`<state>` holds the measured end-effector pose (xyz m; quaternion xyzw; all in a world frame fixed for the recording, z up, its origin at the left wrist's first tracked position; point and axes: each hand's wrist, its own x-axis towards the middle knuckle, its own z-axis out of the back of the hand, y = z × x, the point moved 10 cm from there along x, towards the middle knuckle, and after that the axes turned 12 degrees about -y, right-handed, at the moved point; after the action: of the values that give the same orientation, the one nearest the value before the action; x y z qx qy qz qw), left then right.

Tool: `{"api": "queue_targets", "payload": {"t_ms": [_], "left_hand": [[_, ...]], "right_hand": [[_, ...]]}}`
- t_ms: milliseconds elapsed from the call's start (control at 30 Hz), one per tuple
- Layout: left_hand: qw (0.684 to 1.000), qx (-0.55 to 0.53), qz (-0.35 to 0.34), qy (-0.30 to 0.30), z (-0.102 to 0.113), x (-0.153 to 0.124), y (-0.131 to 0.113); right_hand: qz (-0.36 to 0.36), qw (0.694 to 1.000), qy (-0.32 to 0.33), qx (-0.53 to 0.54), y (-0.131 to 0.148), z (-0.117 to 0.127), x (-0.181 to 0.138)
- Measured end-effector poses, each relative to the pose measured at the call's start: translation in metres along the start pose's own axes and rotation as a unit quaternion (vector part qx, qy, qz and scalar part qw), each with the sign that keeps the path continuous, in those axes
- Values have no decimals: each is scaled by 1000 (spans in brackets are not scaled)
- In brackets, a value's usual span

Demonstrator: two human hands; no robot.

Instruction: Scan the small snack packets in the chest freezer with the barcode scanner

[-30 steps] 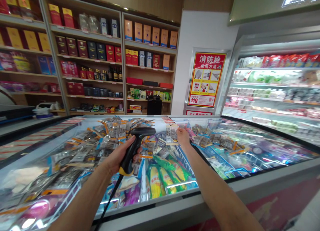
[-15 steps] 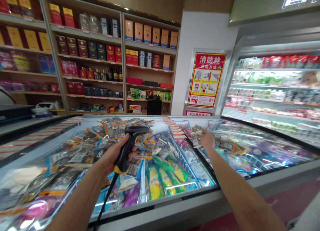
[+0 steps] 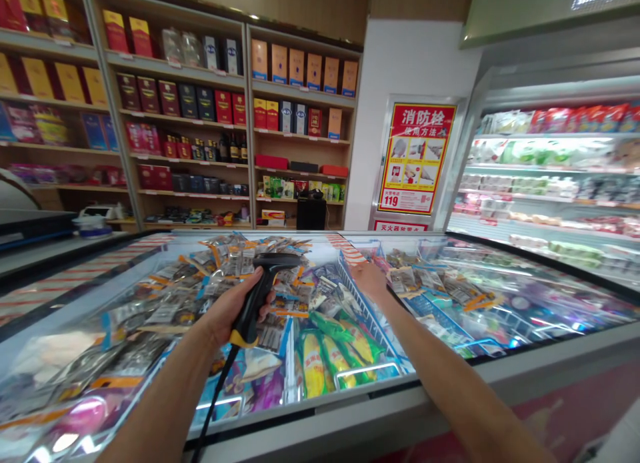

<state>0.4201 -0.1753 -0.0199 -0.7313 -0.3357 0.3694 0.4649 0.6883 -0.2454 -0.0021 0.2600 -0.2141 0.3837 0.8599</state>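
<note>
My left hand [image 3: 250,303] is wrapped round the grip of a black and yellow barcode scanner [image 3: 264,276], its head pointing right and its cable hanging down. Under it, many clear snack packets [image 3: 175,299] with orange and blue edges lie on the freezer's glass top [image 3: 320,239]. My right hand [image 3: 369,277] hovers over the middle of the glass, beside the dark divider between the lids. Its fingers point away and are partly hidden, and no packet shows in them. Just right of it lie more packets [image 3: 404,279].
Green and yellow corn packs [image 3: 337,356] sit in a wire basket [image 3: 367,309] beneath the glass. Shelves of boxed goods [image 3: 183,103] line the back wall. A red fire hydrant poster [image 3: 417,159] hangs right of them, and a lit chiller [image 3: 550,169] stands at the right.
My right hand has moved left, away from the packet it touched on the right-hand lid, and that packet now lies there. My left hand still holds the barcode scanner in nearly the same place.
</note>
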Motion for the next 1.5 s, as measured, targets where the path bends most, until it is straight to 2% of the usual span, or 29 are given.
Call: {"api": "queue_targets", "payload": {"t_ms": [67, 133, 233, 333, 467, 567, 667, 767, 867, 967, 1233, 1367, 1500], "left_hand": [[1000, 5, -5, -8, 4, 0, -1], [1000, 16, -6, -7, 10, 0, 1], [1000, 29, 1, 1, 21, 3, 6], [1000, 29, -10, 4, 30, 5, 5], [999, 18, -21, 20, 30, 6, 0], [1000, 6, -10, 22, 28, 4, 1], [1000, 3, 4, 22, 25, 2, 5], [1000, 1, 9, 21, 21, 0, 8], [999, -2, 22, 29, 13, -3, 11], [999, -5, 31, 33, 7, -8, 13], [998, -13, 25, 57, 5, -8, 15], [998, -17, 19, 64, 3, -7, 15], [999, -30, 5, 44, 8, -3, 10]], "right_hand": [[40, 996, 74, 28, 45, -20, -17], [45, 993, 103, 40, 72, -32, -31], [33, 995, 87, 33, 92, -42, -40], [9, 996, 73, 51, 98, -49, -41], [-75, 982, 100, 141, 84, -59, -36], [-104, 972, 92, 189, 64, -54, -26], [-137, 960, 41, 242, 37, -41, -16], [-175, 924, -27, 340, 18, -29, -12], [-187, 895, -56, 402, 15, -29, -11], [-194, 881, -65, 426, 15, -34, -10], [-204, 867, -75, 448, 12, -34, -10], [-200, 881, -98, 417, 5, -31, -6], [-217, 902, -119, 354, -26, -27, 5]]}}
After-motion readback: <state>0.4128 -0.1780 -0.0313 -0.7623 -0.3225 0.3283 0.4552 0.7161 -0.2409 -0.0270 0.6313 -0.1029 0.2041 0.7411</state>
